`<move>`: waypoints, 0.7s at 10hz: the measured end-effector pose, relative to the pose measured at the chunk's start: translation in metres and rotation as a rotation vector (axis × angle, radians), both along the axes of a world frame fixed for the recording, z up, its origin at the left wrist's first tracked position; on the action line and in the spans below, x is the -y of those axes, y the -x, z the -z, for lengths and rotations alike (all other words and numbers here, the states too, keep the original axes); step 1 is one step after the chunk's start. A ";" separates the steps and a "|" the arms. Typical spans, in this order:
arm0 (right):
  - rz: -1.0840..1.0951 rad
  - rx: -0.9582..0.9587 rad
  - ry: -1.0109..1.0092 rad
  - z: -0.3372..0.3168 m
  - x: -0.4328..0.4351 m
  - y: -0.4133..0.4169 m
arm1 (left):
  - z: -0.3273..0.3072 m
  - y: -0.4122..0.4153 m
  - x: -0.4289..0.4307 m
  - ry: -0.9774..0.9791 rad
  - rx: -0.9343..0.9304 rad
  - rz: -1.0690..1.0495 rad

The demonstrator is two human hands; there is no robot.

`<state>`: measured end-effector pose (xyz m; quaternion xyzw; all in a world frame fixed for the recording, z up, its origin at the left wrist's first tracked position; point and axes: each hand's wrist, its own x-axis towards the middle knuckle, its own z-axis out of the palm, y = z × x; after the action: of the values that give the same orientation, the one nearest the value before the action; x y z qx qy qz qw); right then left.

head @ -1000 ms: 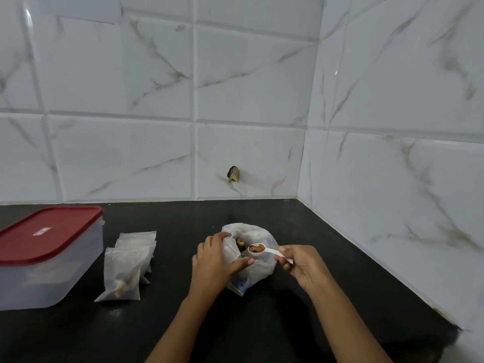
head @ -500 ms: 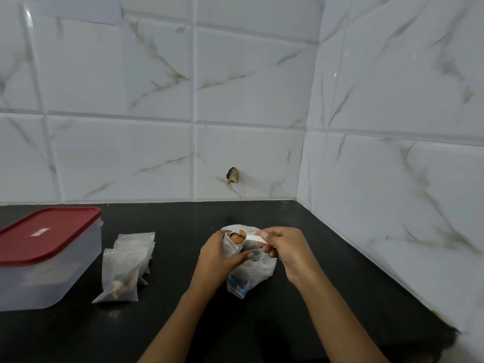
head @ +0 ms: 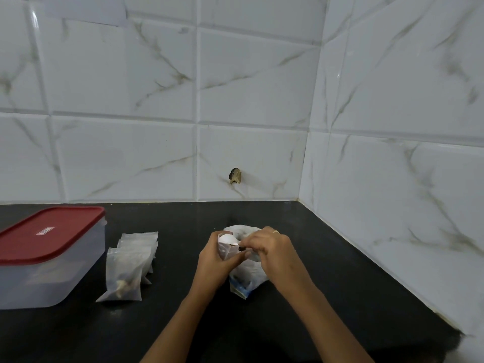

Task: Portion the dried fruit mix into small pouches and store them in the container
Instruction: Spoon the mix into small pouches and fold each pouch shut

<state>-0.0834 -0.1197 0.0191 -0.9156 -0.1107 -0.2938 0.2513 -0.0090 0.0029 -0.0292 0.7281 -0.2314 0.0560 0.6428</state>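
- The red-lidded container sat at the left edge of the counter.
- Filled pouches lay stacked just beside it.
- Our left hand gripped a small pouch, with bare counter to its left.
- Our right hand pinched the spoon at the pouch mouth, above the fruit bag.

We see a white spoon tipped into a small clear pouch above the crumpled fruit-mix bag mid-counter, filled pouches stacked beside the red-lidded container at its left edge.
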 end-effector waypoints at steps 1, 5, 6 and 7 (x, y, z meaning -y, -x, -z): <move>-0.021 -0.071 0.087 -0.002 -0.001 0.002 | 0.002 0.000 0.001 0.037 0.001 -0.001; 0.180 -0.161 -0.796 0.005 0.018 -0.007 | 0.006 0.000 0.003 -0.002 -0.037 -0.013; 0.320 -0.143 -0.753 0.013 0.023 -0.014 | 0.010 -0.001 0.004 -0.009 -0.032 -0.036; 0.393 -0.158 -0.563 0.020 0.021 -0.021 | 0.013 0.001 0.005 -0.012 -0.011 -0.045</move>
<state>-0.0625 -0.1405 -0.0011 -0.8342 0.1727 -0.2836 0.4403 -0.0098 -0.0022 -0.0423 0.7374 -0.2116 0.0652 0.6382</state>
